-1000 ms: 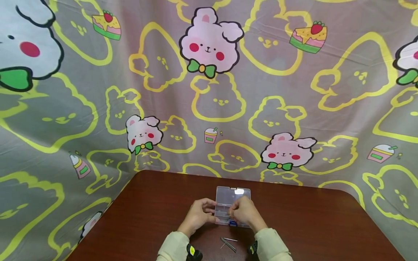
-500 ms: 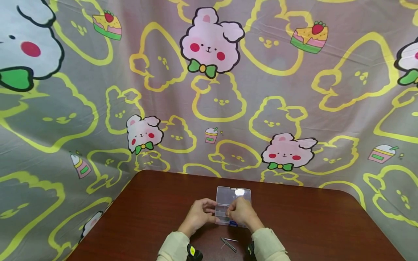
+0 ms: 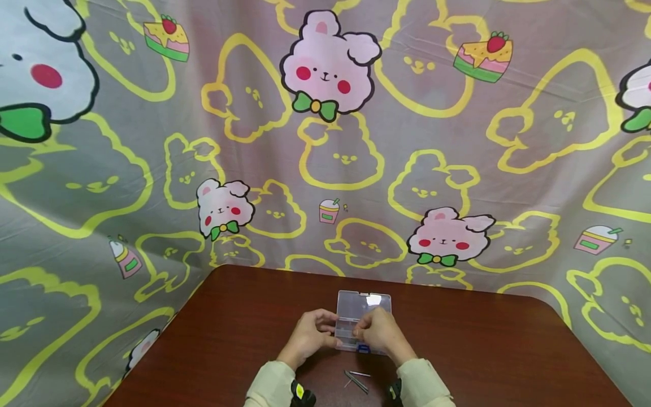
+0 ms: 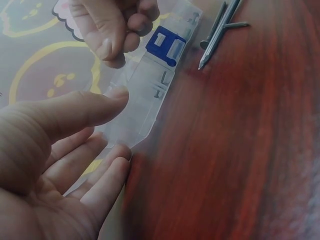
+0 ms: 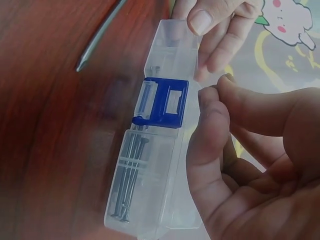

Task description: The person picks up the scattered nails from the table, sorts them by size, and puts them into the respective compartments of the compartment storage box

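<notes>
A clear plastic compartment box (image 3: 347, 328) with a blue latch (image 5: 169, 102) lies on the table, its lid raised at the back. My left hand (image 3: 308, 336) holds the box's left end, the thumb at the near corner and the fingers farther back. Over the box, my right hand (image 3: 380, 330) has thumb and forefinger tips together; anything between them is hidden. Long nails (image 5: 131, 175) lie in the compartment right of the latch. Small nails (image 4: 164, 77) show through the front wall on the other side.
Loose nails (image 3: 358, 382) lie on the dark red-brown table (image 3: 244, 339) in front of the box, between my forearms. A patterned cloth (image 3: 356, 169) hangs behind the table and along its left.
My right hand shifts slightly left over the box, then a little back right, fingertips still together. The left hand, the box and the loose nails stay in place.
</notes>
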Demonstrator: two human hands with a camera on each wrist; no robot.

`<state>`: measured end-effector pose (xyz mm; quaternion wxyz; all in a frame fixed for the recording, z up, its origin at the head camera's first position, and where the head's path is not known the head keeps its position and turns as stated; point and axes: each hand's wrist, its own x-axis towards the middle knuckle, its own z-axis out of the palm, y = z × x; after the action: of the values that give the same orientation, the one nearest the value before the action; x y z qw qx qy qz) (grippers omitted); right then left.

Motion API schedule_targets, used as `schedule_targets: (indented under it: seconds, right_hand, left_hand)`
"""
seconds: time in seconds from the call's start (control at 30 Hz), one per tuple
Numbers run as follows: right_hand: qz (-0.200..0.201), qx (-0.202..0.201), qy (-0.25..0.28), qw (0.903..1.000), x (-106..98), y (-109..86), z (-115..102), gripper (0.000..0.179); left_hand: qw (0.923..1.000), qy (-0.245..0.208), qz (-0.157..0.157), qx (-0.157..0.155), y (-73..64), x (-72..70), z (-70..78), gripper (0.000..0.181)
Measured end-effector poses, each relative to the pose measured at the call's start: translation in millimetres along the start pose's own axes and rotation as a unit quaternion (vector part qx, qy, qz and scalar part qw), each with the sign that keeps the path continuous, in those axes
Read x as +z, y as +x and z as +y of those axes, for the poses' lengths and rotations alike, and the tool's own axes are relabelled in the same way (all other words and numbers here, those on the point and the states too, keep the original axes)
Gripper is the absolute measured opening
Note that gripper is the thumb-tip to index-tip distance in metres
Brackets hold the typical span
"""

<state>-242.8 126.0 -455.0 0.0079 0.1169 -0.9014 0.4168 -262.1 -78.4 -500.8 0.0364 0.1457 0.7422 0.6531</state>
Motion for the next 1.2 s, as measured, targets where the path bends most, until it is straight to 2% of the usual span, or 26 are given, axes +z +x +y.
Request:
schedule_targets:
  seconds: [0.23,0.6,1.2]
  right_hand:
    - [-0.009,0.024,0.046,0.9986,-2.5,-7.0,3.9,0.013]
    - [-0.022,0.013,0.046,0.9986,-5.9,-20.4,7.3,0.015]
    - [-0.029,-0.022,0.02,0.9991,0.1,-47.0,12.9,0.018]
  left_hand:
    - [1.0,-0.002,-0.001,0.002,0.3,0.6,-1.3,0.053]
    - [1.0,0.003,0.002,0.001,0.1,1.0,-0.3,0.053]
    - [1.0,0.002,0.001,0.004,-1.6,1.4,1.3,0.053]
